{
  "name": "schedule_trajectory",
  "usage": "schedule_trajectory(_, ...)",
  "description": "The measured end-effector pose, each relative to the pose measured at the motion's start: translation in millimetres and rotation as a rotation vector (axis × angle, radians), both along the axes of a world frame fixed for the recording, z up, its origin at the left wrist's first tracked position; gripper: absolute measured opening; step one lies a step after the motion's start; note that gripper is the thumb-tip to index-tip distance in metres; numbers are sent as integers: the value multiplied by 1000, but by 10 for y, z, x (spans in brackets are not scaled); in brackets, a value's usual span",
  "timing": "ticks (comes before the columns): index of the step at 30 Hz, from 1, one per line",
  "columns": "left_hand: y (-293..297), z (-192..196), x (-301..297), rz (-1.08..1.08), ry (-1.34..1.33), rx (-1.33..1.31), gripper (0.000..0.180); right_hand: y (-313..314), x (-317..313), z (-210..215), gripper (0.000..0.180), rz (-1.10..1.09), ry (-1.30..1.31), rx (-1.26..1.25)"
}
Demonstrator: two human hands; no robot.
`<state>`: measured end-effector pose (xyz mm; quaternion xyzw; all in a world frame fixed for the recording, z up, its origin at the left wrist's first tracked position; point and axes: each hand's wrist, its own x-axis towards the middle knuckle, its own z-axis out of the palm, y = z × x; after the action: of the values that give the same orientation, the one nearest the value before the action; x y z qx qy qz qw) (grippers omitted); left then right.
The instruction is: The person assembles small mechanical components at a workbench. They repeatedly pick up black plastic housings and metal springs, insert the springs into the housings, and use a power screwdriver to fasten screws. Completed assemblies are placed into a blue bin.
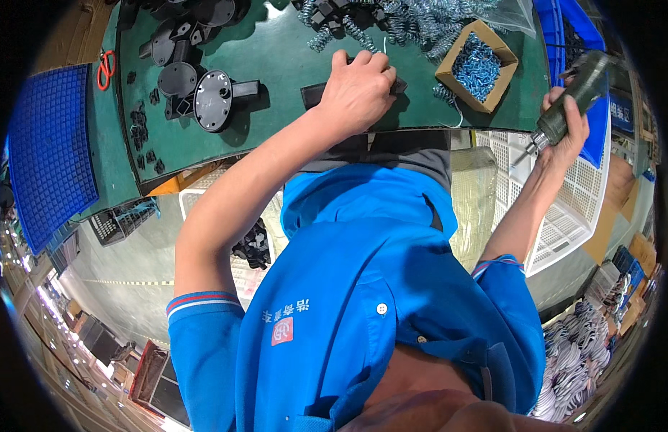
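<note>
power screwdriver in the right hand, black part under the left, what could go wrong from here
1. The right hand holds the power screwdriver off the bench edge, bit out; swinging it in could likely catch the left hand pressing the black part.
2. The cardboard box of screws sits close beside that hand and could be knocked over.
3. Loose springs lie next to the part and might snag or scatter.

mat (276, 50): we see dark green
tray (50, 155): we see blue, with a grid pattern, at the left
scissors (106, 68): we see orange handles
discs (213, 101): we see black
screws (476, 68): we see blue in a tan box (449, 68)
shirt (363, 288): we see bright blue, with red-and-white striped cuffs
</note>
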<state>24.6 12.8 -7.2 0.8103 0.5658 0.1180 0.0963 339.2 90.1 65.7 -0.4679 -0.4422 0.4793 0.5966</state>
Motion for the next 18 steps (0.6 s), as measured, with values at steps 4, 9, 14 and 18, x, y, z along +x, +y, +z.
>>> schedule_trajectory(4, 29, 38, -5, -14, 14, -39, 34, -103, -799, 308, 29, 183, 275, 357)
schedule_trajectory(9, -8, 5, -12, 8, 1, -12, 32, -115, -1370, 173, 25, 286, 159, 450)
schedule_trajectory(14, 0, 20, 1, 1, -26, -9, 32, -84, -1755, -39, 42, 293, 210, 583)
schedule_trajectory(18, -11, 17, -4, 8, -25, -10, 32, -188, -1749, -27, 69, 229, 168, 433)
